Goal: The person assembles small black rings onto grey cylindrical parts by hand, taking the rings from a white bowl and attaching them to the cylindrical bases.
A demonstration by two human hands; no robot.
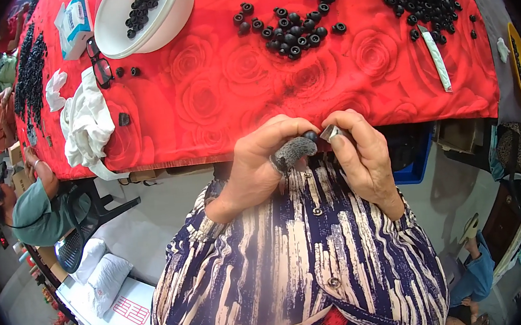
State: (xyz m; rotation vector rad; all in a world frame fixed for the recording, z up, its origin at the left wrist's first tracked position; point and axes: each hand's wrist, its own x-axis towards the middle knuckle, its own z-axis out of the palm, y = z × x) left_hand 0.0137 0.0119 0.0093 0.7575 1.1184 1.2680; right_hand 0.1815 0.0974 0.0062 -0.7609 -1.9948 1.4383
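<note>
Across the red-covered table [222,91], I see a white bowl [183,19] at upper left holding loose black pieces [140,12], presumably to keep them gathered. Mid-frame, my left hand [251,163] grips a small black piece [311,136], apparently steadying it beside the shiny sliver [330,132] my right hand [363,159] pinches.

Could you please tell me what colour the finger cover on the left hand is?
The finger cover is grey, best seen in the head view.

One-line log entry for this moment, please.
left hand: holds black piece | right hand: pinches silvery piece | white bowl: on red cloth
</note>
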